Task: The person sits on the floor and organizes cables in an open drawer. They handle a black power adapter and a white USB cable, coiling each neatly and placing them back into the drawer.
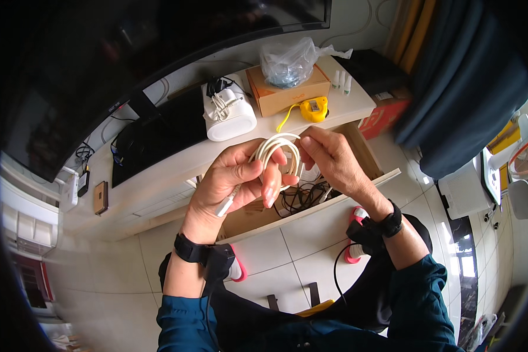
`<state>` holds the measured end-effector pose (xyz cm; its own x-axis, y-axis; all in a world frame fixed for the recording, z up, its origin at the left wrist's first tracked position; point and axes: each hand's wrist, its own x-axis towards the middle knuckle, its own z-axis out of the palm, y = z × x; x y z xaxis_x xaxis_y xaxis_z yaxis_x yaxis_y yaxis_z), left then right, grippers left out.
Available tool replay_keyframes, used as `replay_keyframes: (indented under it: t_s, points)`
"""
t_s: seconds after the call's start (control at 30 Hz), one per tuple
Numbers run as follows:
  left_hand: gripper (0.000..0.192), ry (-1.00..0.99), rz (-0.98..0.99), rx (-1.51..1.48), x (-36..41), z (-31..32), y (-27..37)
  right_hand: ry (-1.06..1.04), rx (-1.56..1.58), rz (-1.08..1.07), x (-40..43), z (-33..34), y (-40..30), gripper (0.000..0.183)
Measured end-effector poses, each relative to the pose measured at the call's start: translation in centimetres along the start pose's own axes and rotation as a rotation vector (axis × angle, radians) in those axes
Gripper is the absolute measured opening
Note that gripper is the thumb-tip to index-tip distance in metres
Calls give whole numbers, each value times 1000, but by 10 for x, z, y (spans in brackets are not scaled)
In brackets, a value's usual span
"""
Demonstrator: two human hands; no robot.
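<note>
A white cable (276,145) is wound in several loops around the fingers of my left hand (242,176). The thumb presses on the loops, and a white plug end (225,205) hangs down by the wrist. My right hand (330,156) pinches the cable at the right side of the coil; its fingertips partly hide that stretch. Beneath both hands an open wooden drawer (365,152) holds tangled black cables (301,197) and a white connector (325,195). Part of the drawer's inside is covered by my hands.
On the white cabinet (180,155) are a white device (231,116) with a bundled cable, a cardboard box (270,94) under a plastic bag (288,66), a yellow tape measure (313,109) and small white bottles (342,82). A television (158,53) stands behind. Dark curtains (462,83) hang right.
</note>
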<state>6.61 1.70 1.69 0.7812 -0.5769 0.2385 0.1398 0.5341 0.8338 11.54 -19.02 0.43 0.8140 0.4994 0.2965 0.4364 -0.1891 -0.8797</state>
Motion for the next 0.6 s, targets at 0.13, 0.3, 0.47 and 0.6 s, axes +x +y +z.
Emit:
replay_keyframes:
  t_s: [0.13, 0.3, 0.47, 0.6]
  points:
    - [31, 91, 134, -115, 5, 8, 0, -36, 76, 33, -4, 10, 12, 23]
    - [31, 86, 264, -94, 8, -5, -1, -127, 139, 117, -12, 30, 13, 21]
    - [28, 226, 276, 18, 7, -10, 3, -337, 68, 183, -12, 34, 2, 20]
    - [28, 335, 184, 261, 5, -7, 3, -434, 36, 222, -11, 33, 7, 19]
